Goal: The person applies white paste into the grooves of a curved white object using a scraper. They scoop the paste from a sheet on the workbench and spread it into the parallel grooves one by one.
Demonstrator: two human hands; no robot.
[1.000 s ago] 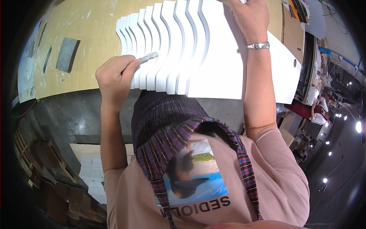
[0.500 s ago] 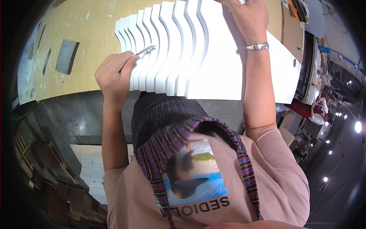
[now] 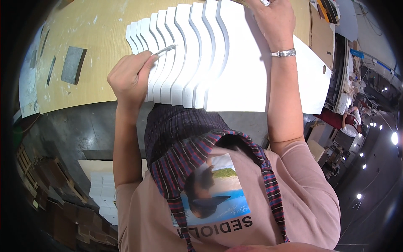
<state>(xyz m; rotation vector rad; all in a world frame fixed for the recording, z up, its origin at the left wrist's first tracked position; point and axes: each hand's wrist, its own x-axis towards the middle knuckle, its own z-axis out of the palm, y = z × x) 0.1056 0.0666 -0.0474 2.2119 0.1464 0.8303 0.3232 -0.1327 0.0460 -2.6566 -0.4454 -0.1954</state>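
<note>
My left hand (image 3: 131,77) is closed around a thin silver-grey tool (image 3: 166,49) like a small spatula, its tip whitish. That tip is over the wavy ridges of a white stepped piece (image 3: 184,84), made of several curved-edge layers; whether it touches is hard to tell. At the top edge, my right hand (image 3: 276,25) is bent above the broad smooth part of the white piece. Something small and white shows by its fingers, which are partly cut off by the frame.
On the yellowish tabletop (image 3: 100,38) to the left lie a grey curved block (image 3: 74,65) and a thin dark strip (image 3: 51,70). A brown board (image 3: 322,38) lies at the right. Farther right, another person (image 3: 350,125) is in the workshop.
My left hand has shifted slightly right and away from me, carrying the tool's tip farther over the ridges. My right hand has stayed nearly still.
</note>
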